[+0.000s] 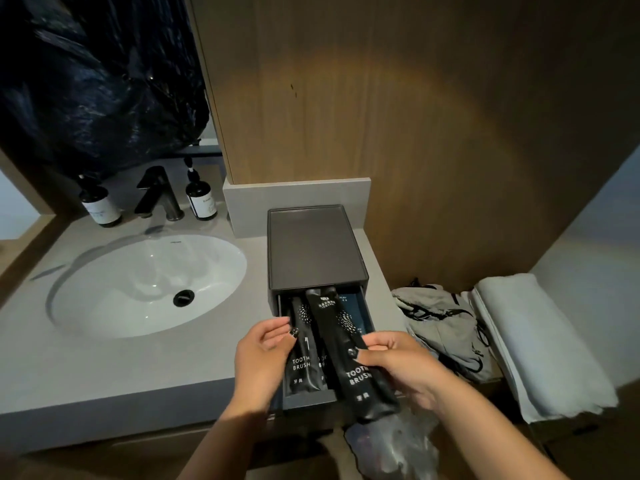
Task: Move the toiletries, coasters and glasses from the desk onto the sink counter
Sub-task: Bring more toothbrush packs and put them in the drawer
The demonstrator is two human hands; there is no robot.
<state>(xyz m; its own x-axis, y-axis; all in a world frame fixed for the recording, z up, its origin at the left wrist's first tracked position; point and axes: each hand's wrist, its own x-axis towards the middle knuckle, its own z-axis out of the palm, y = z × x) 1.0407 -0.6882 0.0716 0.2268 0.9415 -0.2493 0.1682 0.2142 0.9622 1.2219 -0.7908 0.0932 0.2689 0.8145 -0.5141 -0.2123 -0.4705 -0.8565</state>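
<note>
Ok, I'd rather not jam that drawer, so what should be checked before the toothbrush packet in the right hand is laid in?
1. Drawer pulled open: ok.
2. Right hand pinches the toothbrush packet: ok.
3. Packet lined up with the drawer: not ok, it lies slantwise and overhangs the front edge.
4. Room inside: cannot tell; other toothbrush packets already lie at the left, a blue packet at the back.
5. Left hand out of the way: not ok, it rests at the drawer's left edge, fingers on a packet.
6. Black box well in from the counter edge: cannot tell.
</note>
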